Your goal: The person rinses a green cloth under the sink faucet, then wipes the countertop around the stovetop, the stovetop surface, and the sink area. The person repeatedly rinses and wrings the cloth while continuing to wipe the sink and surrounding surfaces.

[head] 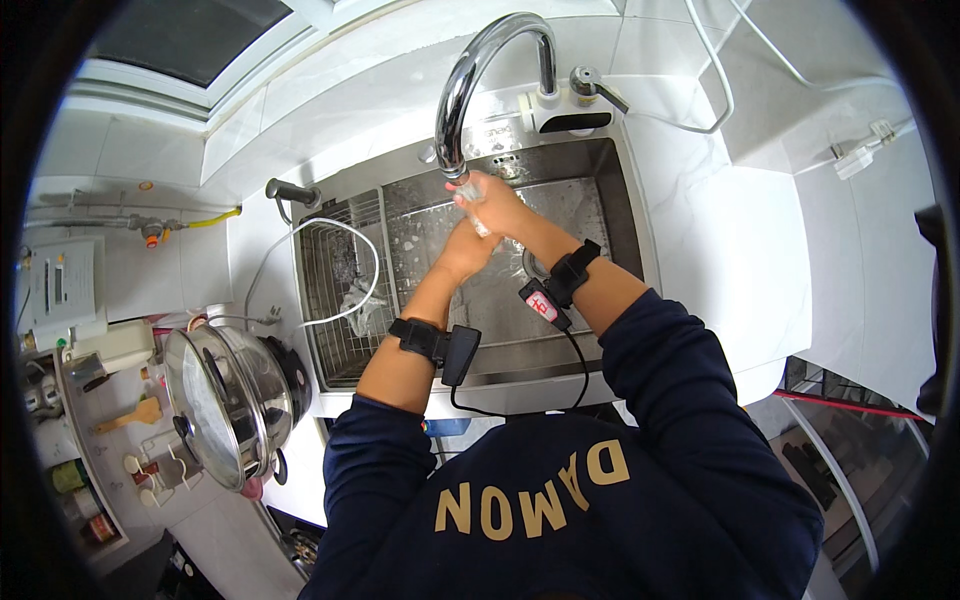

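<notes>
Under the outlet of the curved chrome faucet (459, 67), my right hand (496, 204) is raised with its fingers bent. My left hand (469, 249) meets it just below, the two touching. A clear, whitish stream or film of water (474, 196) runs over the fingers. Whether anything lies between the hands is hidden. Beneath them is the stainless steel sink (570, 330), its bottom wet, with a round drain (534, 264) partly covered by my right forearm. A wire rack (337, 247) sits in the sink's left side, holding a crumpled pale cloth (364, 307).
A white heater base with a lever (589, 82) stands behind the sink. A white cable (375, 255) loops over the rack. On the left are a soap dispenser (292, 193) and a lidded steamer pot (225, 405). Both forearms wear black straps with wired modules (461, 354).
</notes>
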Tool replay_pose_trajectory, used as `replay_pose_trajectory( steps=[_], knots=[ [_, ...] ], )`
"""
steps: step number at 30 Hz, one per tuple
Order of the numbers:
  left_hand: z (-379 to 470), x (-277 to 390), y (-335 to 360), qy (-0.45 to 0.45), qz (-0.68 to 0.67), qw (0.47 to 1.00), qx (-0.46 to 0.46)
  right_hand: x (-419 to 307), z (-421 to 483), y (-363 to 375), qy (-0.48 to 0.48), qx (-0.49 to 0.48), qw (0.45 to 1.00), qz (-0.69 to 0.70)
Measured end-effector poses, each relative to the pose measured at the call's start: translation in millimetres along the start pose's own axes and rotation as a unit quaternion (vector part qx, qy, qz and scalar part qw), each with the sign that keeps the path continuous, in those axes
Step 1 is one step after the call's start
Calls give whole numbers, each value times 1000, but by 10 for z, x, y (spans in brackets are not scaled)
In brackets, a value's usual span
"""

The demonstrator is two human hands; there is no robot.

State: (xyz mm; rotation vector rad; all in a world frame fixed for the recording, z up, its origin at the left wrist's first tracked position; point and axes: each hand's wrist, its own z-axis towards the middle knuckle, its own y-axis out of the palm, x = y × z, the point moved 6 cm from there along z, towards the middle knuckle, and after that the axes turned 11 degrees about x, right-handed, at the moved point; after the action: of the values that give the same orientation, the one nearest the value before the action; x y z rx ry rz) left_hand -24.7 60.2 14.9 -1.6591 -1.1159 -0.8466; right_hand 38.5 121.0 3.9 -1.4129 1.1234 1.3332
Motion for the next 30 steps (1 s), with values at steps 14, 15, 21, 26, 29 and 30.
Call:
replay_pose_trajectory(
  steps=[14, 15, 21, 26, 29, 30],
  knots=[
    [-153, 190, -10, 43, 474, 877, 60, -3, -95, -156, 85, 159, 953, -243],
    [-167, 200, -13, 38, 481, 873, 65, 26, -97, -151, 93, 155, 954, -238],
    [-175, 158, -22, 42, 426, 897, 107, 303, -19, -124, 129, 157, 974, -102],
    [-151, 83, -82, 24, 248, 958, 139, 502, -82, -214, 182, 205, 949, 157],
    [-182, 110, -134, 34, 169, 971, 165, 588, -177, -266, 281, 183, 899, 281],
    [-199, 132, -152, 45, 156, 971, 177, 547, -195, -253, 284, 136, 898, 308]
  ],
)
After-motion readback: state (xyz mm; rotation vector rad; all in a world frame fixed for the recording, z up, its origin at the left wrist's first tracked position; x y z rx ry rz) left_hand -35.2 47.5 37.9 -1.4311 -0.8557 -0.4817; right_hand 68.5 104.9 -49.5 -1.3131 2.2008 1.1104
